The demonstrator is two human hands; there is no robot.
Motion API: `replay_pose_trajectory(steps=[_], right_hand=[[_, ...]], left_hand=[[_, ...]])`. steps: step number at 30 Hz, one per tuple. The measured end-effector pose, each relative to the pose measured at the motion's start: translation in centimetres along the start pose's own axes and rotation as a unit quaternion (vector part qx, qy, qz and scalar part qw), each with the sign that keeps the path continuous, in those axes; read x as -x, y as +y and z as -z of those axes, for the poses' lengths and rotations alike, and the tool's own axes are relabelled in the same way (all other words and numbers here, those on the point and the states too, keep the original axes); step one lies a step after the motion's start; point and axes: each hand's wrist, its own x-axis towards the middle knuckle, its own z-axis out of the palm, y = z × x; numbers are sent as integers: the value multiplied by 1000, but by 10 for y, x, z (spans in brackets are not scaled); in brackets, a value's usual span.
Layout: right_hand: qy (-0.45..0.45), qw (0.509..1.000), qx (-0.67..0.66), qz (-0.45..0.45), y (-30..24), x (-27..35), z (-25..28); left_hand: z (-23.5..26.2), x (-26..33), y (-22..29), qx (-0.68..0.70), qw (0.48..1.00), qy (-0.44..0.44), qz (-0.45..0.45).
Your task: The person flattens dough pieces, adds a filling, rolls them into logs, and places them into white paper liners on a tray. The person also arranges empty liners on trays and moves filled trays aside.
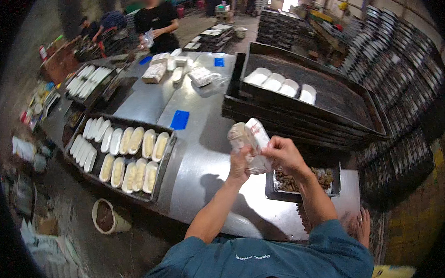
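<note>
My left hand (239,164) grips a clear plastic packet (239,134) of nested oval paper liners above the steel table. In my right hand (281,154), thumb and fingers pinch a white paper liner stack (257,132) with reddish print, beside the packet's upper part. Whether the stack is fully out of the plastic cannot be made out. Beneath my right forearm is a small dark tray (270,193) with brown crumbs. Beyond my hands, a large black baking tray (349,84) on a tray stack holds several white liners (288,88) near its left end.
At left, a black tray (161,187) holds white liners, many filled with pale dough or batter. Blue flat pieces (180,120) and more liner packets (155,72) lie on the steel table (183,155). A bucket (111,217) stands lower left. A person (156,22) stands across the table.
</note>
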Motion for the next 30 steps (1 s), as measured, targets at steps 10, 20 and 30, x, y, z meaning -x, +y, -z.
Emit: replay_pose_trajectory(steps=[10,20,30], right_hand=[[309,822,478,-18,-11,-119,266],[55,944,276,175,1,6,1],[49,995,-35,75,18,16,43]], left_hand=[[19,26,19,-53,997,30,-47],[-11,-3,-14,-121,990,0,-75],[-16,2,-29,-34,999,6,-19]])
